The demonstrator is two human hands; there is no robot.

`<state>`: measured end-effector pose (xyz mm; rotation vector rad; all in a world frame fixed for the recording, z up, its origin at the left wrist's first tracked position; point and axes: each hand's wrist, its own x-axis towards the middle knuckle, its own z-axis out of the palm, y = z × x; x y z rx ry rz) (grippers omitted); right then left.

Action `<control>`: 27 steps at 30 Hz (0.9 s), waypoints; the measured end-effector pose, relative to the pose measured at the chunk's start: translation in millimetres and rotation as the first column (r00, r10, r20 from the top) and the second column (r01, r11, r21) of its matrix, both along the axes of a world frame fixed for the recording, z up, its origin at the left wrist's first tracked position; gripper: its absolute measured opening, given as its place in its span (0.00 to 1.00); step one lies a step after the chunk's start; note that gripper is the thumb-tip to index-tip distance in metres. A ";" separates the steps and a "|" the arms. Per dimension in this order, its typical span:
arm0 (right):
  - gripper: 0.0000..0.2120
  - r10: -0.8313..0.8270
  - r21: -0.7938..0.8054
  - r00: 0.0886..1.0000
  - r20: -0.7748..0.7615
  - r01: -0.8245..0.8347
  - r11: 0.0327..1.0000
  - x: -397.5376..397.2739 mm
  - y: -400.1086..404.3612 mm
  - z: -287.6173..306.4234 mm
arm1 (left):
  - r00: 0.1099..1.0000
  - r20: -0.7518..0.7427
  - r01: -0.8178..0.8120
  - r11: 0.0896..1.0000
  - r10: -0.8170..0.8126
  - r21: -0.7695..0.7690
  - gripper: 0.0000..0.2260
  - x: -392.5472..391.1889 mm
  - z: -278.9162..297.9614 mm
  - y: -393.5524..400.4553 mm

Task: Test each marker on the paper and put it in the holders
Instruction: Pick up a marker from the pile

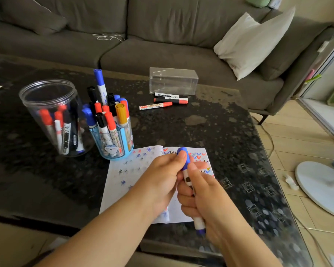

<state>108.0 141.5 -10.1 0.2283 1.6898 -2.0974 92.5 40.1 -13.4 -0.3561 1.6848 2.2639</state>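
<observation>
The right hand (199, 195) is curled in a fist round the white barrel of a blue-capped whiteboard marker (189, 182), whose blue end plug pokes out below the fist. The left hand (168, 174) pinches the blue cap (184, 157) between thumb and fingertips. The marker's long axis runs almost straight away from the person, cap end far and a little left, tail end near, tilted up over the open white notebook paper covered in coloured ticks and stars (123, 180). Whether the cap is seated or partly off cannot be told; the hands meet right at the joint. So the pull or push will likely run along that axis, with the left hand working the far end and the right steadying the barrel. The paper lies directly beneath both hands. The holders stand up and to the left: the blue cartoon-printed pen cup full of markers (112, 143) sits just beside the paper's far left corner, nearer the left hand, and the clear round plastic jar (48, 97) stands beyond it. Three loose markers (162, 101) lie farther back on the dark speckled table (210, 128), before a clear rectangular box (174, 79).
</observation>
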 end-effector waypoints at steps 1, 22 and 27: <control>0.19 -0.005 0.166 0.997 -0.076 0.017 0.986 0.9 -0.4 -4.2 | 0.999 0.035 -0.010 0.997 0.013 -0.076 0.14 1.3 -2.9 4.8; 0.11 -0.111 -0.142 0.993 -0.045 0.104 0.984 0.4 27.2 -20.1 | 0.996 -0.058 -0.006 0.561 -0.074 -0.828 0.04 -8.8 -18.4 -38.6; 0.14 -0.112 -0.196 0.993 -0.020 0.106 0.975 -19.8 22.8 -37.9 | 0.995 -0.078 -0.036 0.476 -0.069 -0.879 0.05 -10.5 -35.7 -53.6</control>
